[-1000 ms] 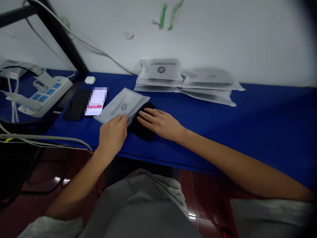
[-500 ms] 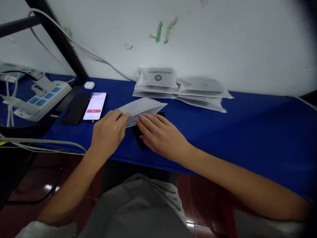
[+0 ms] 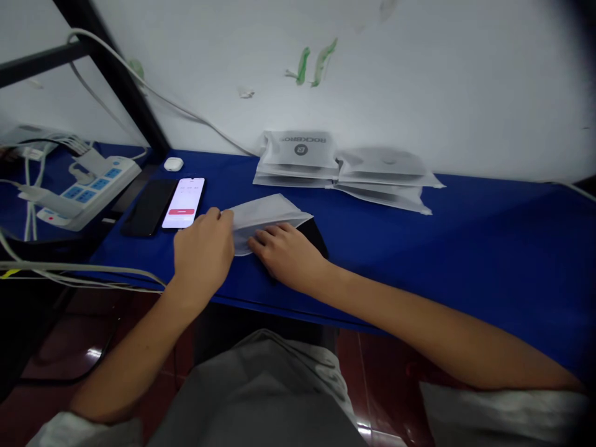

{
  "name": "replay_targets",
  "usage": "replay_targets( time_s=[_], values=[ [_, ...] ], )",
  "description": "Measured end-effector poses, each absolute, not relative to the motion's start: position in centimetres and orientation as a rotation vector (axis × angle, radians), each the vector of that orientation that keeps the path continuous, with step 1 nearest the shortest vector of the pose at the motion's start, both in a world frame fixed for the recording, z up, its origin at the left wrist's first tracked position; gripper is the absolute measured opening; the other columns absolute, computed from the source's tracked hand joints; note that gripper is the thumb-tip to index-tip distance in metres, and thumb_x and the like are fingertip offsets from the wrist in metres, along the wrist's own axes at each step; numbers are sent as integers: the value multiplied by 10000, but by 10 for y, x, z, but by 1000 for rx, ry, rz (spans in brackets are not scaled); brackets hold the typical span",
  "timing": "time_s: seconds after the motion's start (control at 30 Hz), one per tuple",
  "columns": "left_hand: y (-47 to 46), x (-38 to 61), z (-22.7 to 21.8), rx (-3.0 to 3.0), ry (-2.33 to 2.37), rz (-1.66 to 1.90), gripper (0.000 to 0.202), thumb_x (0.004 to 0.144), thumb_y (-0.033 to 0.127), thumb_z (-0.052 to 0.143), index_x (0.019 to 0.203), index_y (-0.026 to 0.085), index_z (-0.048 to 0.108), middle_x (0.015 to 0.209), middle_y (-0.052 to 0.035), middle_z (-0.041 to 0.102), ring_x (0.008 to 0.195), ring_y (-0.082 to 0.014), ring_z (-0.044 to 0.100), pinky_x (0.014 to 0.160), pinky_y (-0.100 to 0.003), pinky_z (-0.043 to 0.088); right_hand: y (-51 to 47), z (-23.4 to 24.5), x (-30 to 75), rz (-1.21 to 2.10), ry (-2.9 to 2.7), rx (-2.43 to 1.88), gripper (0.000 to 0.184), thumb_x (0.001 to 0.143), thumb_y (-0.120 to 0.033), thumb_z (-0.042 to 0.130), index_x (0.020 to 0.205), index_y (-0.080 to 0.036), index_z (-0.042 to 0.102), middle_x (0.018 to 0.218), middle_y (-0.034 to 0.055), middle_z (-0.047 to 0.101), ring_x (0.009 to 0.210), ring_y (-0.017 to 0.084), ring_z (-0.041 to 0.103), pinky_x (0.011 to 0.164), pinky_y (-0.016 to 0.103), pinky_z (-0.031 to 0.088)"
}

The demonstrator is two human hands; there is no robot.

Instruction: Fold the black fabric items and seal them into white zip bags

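A frosted white plastic bag (image 3: 261, 211) lies slanted on the blue table, its open mouth facing me. My left hand (image 3: 205, 251) is closed on the bag's left end, fingers wrapped round the edge. At the mouth is my right hand (image 3: 288, 254), its fingers bent together over the lower lip of the bag; the fingertips are partly hidden. A black, flat, soft-looking item (image 3: 313, 237) shows beside and beneath the right hand. Most of it is covered, so its kind cannot be made out.
Several filled frosted bags (image 3: 302, 158) lie in two stacks against the wall, one printed ROCKBROS. To the left are a lit phone (image 3: 184, 202), a dark phone (image 3: 149, 208), a white earbud case (image 3: 173, 164) and a power strip (image 3: 88, 192) with plugs and cables. A black frame stands behind.
My right hand has curled its fingers at the bag's mouth and shifted slightly left. The bag has come a little nearer to me, and more of the black item shows on the right.
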State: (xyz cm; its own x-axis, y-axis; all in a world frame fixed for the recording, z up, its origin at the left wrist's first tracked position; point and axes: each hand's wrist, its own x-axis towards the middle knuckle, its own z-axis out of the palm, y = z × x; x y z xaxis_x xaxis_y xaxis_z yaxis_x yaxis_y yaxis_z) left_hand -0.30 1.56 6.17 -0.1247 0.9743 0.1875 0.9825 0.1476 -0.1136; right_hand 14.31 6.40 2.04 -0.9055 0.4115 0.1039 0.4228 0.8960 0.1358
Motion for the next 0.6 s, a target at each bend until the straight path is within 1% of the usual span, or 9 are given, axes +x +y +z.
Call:
replay_targets(
  time_s=[0.13, 0.23, 0.3, 0.37, 0.43, 0.47, 0.5, 0.57, 0.6],
  values=[
    [21, -5, 70, -1781, -2260, -244, 283, 906, 212, 401, 1074, 211, 629, 995, -95, 643, 798, -252, 616, 605, -329, 417, 67, 16, 142, -121, -3032, -633, 287, 972, -253, 394, 1003, -110, 641, 922, 99, 681, 879, 218, 610, 821, 368, 380],
    [23, -2, 67, -1881, -2209, -160, 288, 903, 203, 404, 1049, 214, 652, 961, -92, 643, 787, -244, 617, 582, -315, 408, 65, 17, 141, -91, -2999, -593, 359, 981, -353, 384, 1002, -102, 639, 926, 110, 678, 881, 212, 606, 838, 371, 380],
    [23, 0, 62, -1925, -2177, -93, 304, 904, 194, 389, 1032, 214, 664, 934, -90, 642, 750, -234, 617, 547, -305, 389, 61, 20, 147, -106, -2932, -504, 369, 982, -360, 377, 951, -109, 646, 864, 94, 674, 817, 194, 600, 784, 351, 391],
    [23, -1, 57, -1905, -2171, -81, 321, 908, 194, 377, 1046, 216, 666, 929, -93, 641, 723, -229, 615, 533, -302, 380, 56, 24, 158, -152, -2828, -444, 381, 984, -343, 360, 857, -128, 649, 753, 61, 649, 715, 170, 576, 681, 323, 389],
    [24, -4, 56, -1866, -2187, -98, 329, 911, 202, 378, 1077, 224, 661, 940, -96, 642, 713, -231, 613, 537, -304, 381, 55, 26, 175, -224, -2708, -507, 386, 978, -321, 366, 770, -148, 642, 676, 44, 616, 649, 161, 550, 599, 311, 370],
    [24, -6, 56, -1851, -2200, -111, 331, 911, 206, 380, 1087, 228, 660, 942, -97, 642, 712, -232, 612, 541, -305, 382, 55, 26, 183, -255, -2663, -580, 377, 970, -308, 383, 749, -149, 644, 682, 52, 620, 656, 166, 554, 592, 312, 377],
    [25, -7, 56, -1843, -2214, -120, 333, 911, 207, 381, 1093, 231, 659, 943, -97, 641, 713, -233, 610, 545, -307, 383, 57, 25, 192, -268, -2634, -658, 351, 961, -304, 405, 780, -142, 658, 750, 75, 646, 709, 183, 576, 612, 317, 403],
    [26, -9, 56, -1846, -2231, -129, 334, 912, 206, 381, 1091, 236, 661, 934, -95, 640, 711, -234, 607, 548, -309, 380, 62, 19, 206, -210, -2653, -749, 309, 944, -326, 448, 1009, -112, 661, 1034, 143, 665, 942, 246, 599, 747, 363, 470],
    [26, -9, 56, -1855, -2233, -129, 335, 913, 206, 380, 1088, 237, 663, 927, -93, 639, 709, -234, 606, 547, -309, 377, 64, 16, 211, -152, -2690, -763, 358, 939, -350, 461, 1141, -100, 618, 1172, 171, 624, 1067, 277, 569, 832, 404, 478]
  ],
)
